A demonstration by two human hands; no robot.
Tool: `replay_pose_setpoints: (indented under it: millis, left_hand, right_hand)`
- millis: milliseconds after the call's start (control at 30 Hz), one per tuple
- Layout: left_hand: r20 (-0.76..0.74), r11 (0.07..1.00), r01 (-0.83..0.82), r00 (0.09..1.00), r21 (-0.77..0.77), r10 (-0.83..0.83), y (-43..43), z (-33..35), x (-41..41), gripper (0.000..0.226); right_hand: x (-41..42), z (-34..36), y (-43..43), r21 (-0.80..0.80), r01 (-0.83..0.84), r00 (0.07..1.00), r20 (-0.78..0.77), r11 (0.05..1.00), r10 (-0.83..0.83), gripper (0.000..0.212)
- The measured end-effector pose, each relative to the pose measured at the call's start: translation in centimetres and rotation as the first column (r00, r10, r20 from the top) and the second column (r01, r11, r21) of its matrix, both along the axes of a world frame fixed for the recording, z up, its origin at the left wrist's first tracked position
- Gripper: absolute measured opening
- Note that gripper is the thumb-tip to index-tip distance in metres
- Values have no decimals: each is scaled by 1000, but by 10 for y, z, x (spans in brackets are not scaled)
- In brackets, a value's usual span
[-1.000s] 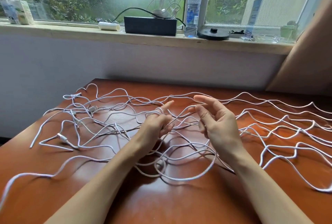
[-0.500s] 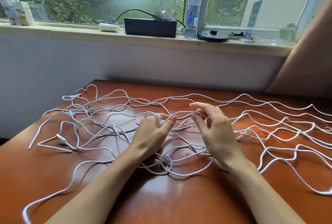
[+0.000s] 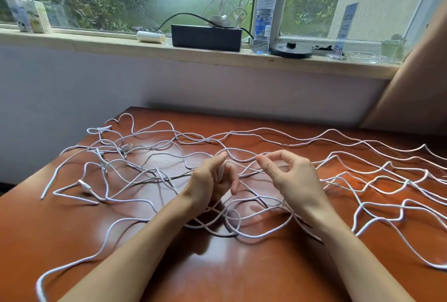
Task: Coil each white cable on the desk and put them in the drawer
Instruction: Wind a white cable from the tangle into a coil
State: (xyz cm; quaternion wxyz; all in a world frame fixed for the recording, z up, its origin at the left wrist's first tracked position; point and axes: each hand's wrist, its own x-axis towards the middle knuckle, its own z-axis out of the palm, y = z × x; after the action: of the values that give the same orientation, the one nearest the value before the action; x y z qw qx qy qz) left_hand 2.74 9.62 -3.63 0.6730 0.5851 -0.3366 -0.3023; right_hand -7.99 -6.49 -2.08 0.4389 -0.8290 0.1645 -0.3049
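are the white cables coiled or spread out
Spread out: the white cables lie in loose, crossing strands all over the desk.

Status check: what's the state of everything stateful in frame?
thin white cables: uncoiled, tangled across the red-brown wooden desk
left hand: grips a few gathered cable loops
right hand: appears to pinch one strand, thumb to forefinger
clear plastic water bottle with blue cap: upright, capped, on the windowsill
drawer: not in view

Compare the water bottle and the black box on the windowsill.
The water bottle stands upright, tall and narrow; the black box lies long and low. The bottle is clear with a blue cap; the box is opaque and dark. Both sit on the windowsill side by side.
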Motion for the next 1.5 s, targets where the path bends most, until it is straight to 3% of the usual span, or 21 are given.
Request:
replay_pose_setpoints:
  millis: [67, 167, 367, 567, 700, 833, 1000, 1100, 1200, 1300, 1400, 1500]
  left_hand:
    - [-87, 996, 53, 994, -66, -59, 0, 1, 1, 59]
    - [-206, 970, 65, 972, -233, -115, 2, 5, 1, 51]
    - [-430, 848, -111, 891, -519, -147, 8, 16, 3, 47]
    - [-566, 792, -251, 812, -557, -140, 11, 18, 6, 51]
    - [-619, 783, -283, 769, -554, -160, 10, 18, 7, 51]
    - [-676, 755, -358, 721, -549, -151, 10, 21, 8, 46]
    - [-685, 747, -383, 717, -543, -130, 11, 22, 11, 43]
    - [-661, 762, -364, 742, -536, -111, 10, 21, 13, 43]
    - [-582, 809, -383, 811, -447, 62, 6, 19, 13, 41]
    - [-309, 850, -447, 880, -279, 361, -2, 12, 13, 40]
    - [-89, 873, -444, 896, -202, 435, -5, 6, 12, 40]
    - [192, 875, -462, 854, -143, 483, -6, 6, 8, 37]
  right_hand:
    - [0, 1, 1, 59, -39, 998, 44, 998, 37, 6]
    - [-1, 3, -1, 99, -106, 989, 115, 989, 94, 7]
    - [3, -3, -1, 182, -177, 977, 153, 967, 150, 11]
    - [7, -10, -1, 166, -141, 989, 71, 976, 131, 10]
    - [5, -12, -2, -75, -96, 995, -8, 993, 95, 7]
    - [2, -10, 5, -205, -190, 977, -132, 960, 165, 8]
    - [-2, -8, 13, -203, -334, 933, -209, 920, 293, 7]
    - [-3, -7, 15, -173, -393, 912, -201, 903, 358, 7]
    - [-5, -6, 17, -111, -405, 910, -147, 907, 388, 9]
    - [-5, -1, 19, -35, -406, 914, -30, 913, 405, 10]
    - [-7, 5, 21, 110, -430, 901, 113, 896, 419, 14]
    - [-8, 8, 21, 235, -491, 869, 206, 839, 450, 26]
